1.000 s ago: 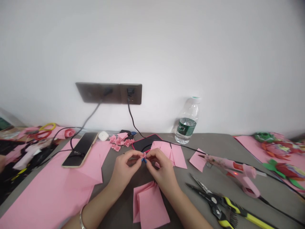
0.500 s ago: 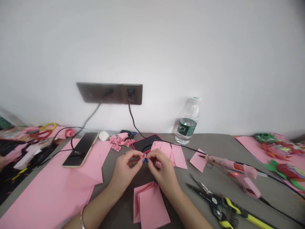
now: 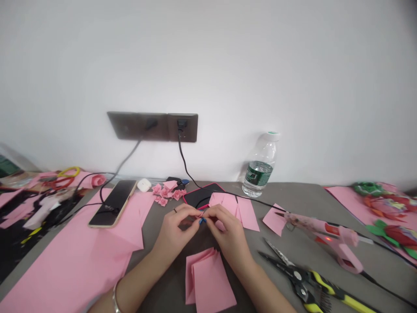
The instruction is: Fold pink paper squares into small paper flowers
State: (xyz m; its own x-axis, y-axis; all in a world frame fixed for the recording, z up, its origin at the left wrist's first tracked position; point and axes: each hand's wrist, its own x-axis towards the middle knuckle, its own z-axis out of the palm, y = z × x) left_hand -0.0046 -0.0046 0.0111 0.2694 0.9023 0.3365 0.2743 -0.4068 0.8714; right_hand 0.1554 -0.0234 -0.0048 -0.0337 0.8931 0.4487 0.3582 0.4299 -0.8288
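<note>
The left hand (image 3: pixel 175 230) and the right hand (image 3: pixel 227 232) are raised just above the middle of the desk (image 3: pixel 293 195), toward its back edge, with their fingertips brought together in a pinch on a small folded pink paper piece (image 3: pixel 199 214). A tiny blue clip (image 3: pixel 202 221) sits at its lower end, though at this size the fingers hide most of the fold, so its exact shape is hard to make out. The paper piece looks light, soft and easily crushed, so it seems best held by its folded base with fingertips only. A stack of folded pink paper (image 3: pixel 211 280) lies on the desk just below the hands, and more pink paper sheets (image 3: pixel 236 211) lie just beyond them. A pink glue gun (image 3: pixel 339 239) and yellow-handled pliers (image 3: pixel 298 278) rest to the right; a phone (image 3: pixel 114 203) lies to the left.
</note>
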